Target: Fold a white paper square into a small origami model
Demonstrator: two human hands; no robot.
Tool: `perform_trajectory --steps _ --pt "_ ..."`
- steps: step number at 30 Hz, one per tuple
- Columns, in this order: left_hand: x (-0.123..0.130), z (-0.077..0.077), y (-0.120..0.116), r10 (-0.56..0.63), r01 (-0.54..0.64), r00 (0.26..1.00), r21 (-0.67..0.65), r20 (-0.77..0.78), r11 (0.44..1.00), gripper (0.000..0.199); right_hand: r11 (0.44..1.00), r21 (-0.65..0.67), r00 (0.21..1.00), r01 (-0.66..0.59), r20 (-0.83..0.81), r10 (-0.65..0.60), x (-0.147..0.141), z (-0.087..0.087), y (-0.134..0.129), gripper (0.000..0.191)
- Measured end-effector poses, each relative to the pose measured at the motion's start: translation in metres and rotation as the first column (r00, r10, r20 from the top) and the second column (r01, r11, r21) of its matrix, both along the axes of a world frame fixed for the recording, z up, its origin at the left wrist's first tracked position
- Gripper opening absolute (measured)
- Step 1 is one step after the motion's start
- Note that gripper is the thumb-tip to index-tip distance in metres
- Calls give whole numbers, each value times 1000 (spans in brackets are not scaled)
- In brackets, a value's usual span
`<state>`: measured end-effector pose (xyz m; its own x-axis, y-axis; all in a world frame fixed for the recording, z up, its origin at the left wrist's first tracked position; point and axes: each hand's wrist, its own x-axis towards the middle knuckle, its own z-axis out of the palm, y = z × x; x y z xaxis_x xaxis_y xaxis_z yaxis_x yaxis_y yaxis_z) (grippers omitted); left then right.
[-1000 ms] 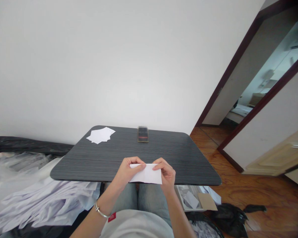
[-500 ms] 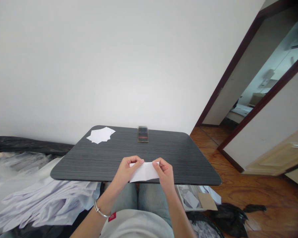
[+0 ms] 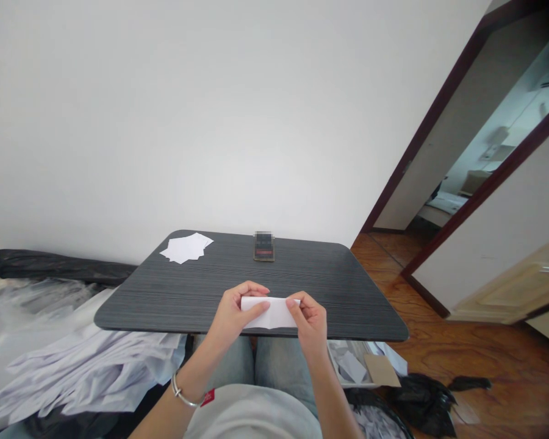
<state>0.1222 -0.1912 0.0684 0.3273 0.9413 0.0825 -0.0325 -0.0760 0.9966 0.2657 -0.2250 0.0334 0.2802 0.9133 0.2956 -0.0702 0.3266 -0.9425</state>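
A small white sheet of paper (image 3: 278, 313), with a crease down its middle, is held near the front edge of the dark table (image 3: 201, 292). My left hand (image 3: 240, 311) grips its left part, thumb across the front and fingers behind. At the right end, my right hand (image 3: 308, 316) pinches the paper near its top corner between thumb and fingers. The sheet's upper edge looks folded over. Farther off, a pile of white paper pieces (image 3: 186, 249) lies on the table's back left corner.
A dark phone-like object with a blurred face (image 3: 264, 247) stands at the table's back. White cloth-like sheets (image 3: 91, 372) are heaped at left. Below the right side sit a box of paper scraps (image 3: 354, 366) and black plastic bags (image 3: 423, 399). A wall rises behind the table.
Both hands have moved slightly right with the paper. My left thumb has slid lower across its front, and the sheet's upper edge now looks straighter and less tall.
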Motion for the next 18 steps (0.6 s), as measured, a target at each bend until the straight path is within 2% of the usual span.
perform_trajectory --steps 12,18 --pt "1 2 -3 36 -34 999 101 -10 994 25 1000 27 994 -2 109 -1 1 7 -7 24" --pt "1 1 -4 22 -22 1000 79 1 997 24 998 55 994 7 106 -12 1 8 -8 24"
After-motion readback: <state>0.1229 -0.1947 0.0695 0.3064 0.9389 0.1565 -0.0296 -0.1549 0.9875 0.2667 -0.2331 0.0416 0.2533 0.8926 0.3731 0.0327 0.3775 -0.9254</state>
